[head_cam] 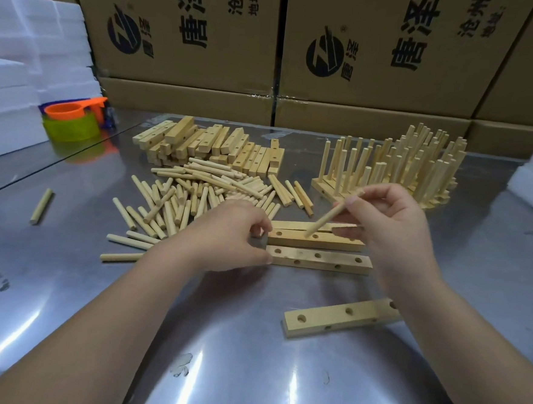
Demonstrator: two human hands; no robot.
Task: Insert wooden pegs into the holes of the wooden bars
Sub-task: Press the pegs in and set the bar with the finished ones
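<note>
The right grip (393,223) is pinching a peg (333,214), slanting its tip into the bar (316,240) that the left grip (234,234) is pinching. Finished bars (403,170) are standing at one o'clock; loose pegs (196,197) and empty bars (206,144) are waiting at eleven, so much work probably remains.

**Metal counter and its load**

Reflective counter (248,358). Centre: drilled bars (318,259) lying flat, side by side and touching. Behind them: a heap of loose pegs (196,193), then stacked bars (206,144). Rear right: pegged bars (412,171), pegs upright. Near right: single bar (329,320), flat. Left: stray peg (41,206), well apart. Rear left: plastic cups (70,125), white foam blocks (15,74).
</note>
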